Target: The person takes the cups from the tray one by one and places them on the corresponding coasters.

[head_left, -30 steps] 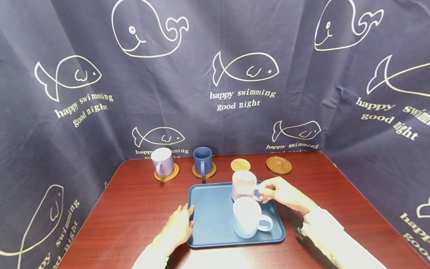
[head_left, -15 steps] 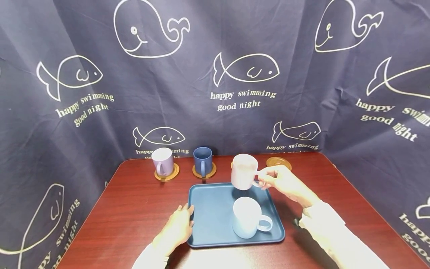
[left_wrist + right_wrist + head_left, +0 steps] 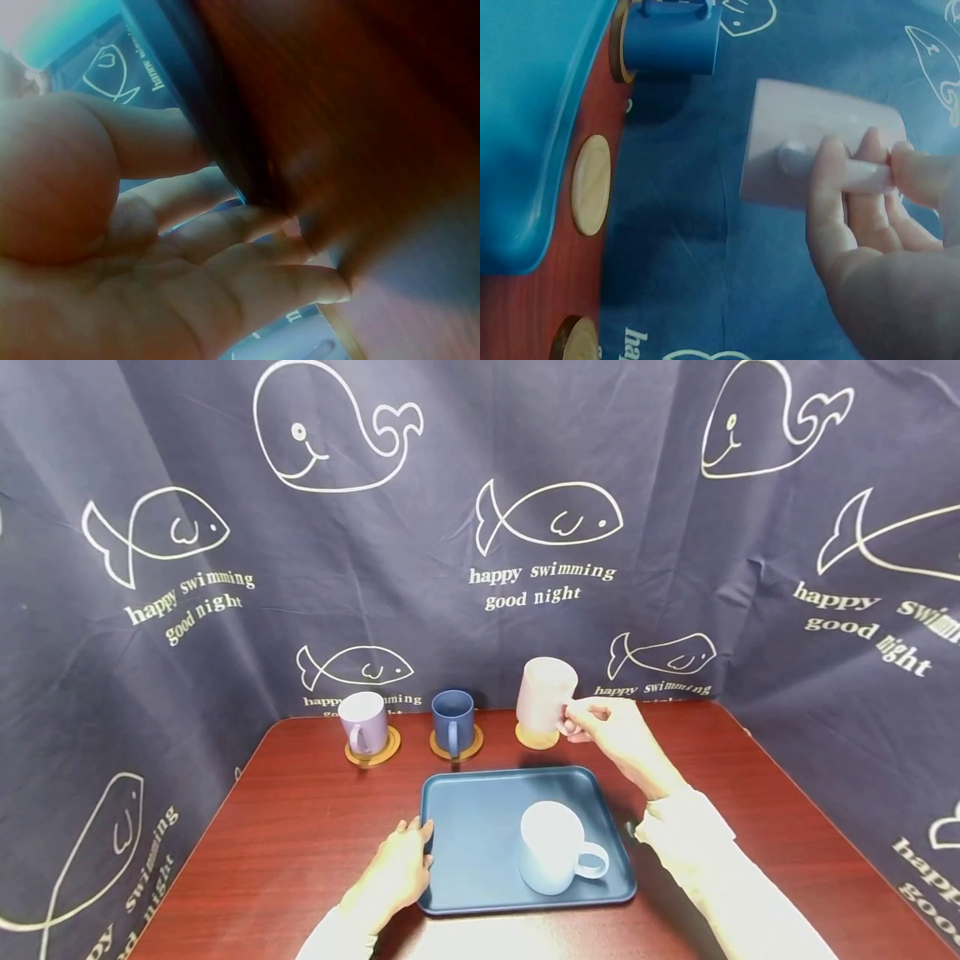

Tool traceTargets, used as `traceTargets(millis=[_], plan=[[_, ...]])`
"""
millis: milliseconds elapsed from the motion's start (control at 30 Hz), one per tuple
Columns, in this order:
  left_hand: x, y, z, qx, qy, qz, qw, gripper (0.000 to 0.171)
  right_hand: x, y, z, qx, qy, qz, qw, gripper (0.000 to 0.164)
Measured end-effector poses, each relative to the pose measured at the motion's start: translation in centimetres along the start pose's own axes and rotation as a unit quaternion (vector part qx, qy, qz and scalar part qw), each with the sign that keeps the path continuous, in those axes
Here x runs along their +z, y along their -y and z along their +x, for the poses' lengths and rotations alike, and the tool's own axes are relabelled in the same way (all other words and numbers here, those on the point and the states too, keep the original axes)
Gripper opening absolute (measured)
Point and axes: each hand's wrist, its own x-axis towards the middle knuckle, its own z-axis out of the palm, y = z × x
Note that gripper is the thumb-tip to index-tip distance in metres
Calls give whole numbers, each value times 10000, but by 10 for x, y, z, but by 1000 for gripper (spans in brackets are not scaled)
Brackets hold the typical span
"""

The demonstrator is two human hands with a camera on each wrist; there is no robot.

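My right hand [image 3: 611,731] pinches the handle of a pale pink mug [image 3: 546,693], fingers and thumb round it. The mug hangs above a round wooden coaster [image 3: 537,740]; in the right wrist view a gap separates it from that coaster [image 3: 591,185]. My left hand [image 3: 393,864] holds the left rim of the blue tray [image 3: 472,835], thumb and fingertips at its edge; the left wrist view shows the hand [image 3: 172,247] against the dark tray rim [image 3: 210,90]. A pale blue mug [image 3: 551,847] stands on the tray's right part, handle to the right.
A lilac mug [image 3: 363,724] and a dark blue mug [image 3: 453,722] stand on wooden coasters along the back left of the reddish table [image 3: 300,827]. Another coaster [image 3: 577,341] lies farther right, hidden behind my right hand in the head view. A fish-print curtain [image 3: 450,568] surrounds the table.
The right hand has lifted the pink mug off the tray and moved it back and up, above the coaster behind the tray. The left hand and tray have stayed in place.
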Motion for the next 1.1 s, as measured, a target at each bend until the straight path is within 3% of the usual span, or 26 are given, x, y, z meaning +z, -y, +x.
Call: traceTargets(millis=[167,367,633,1100], plan=[[1,0,0,-19,27,-26,10000,47,10,-1,10,138,-567,-60,9983,29],[1,1,-1,4,25,-9,10000,47,17,-10,20,235,-757,251,9965,28],[0,3,-2,176,-155,37,9997,46,23,-29,35,736,-679,635,9929,24],[1,3,0,83,-83,-33,9999,47,27,-63,51,1243,-245,718,9893,23]])
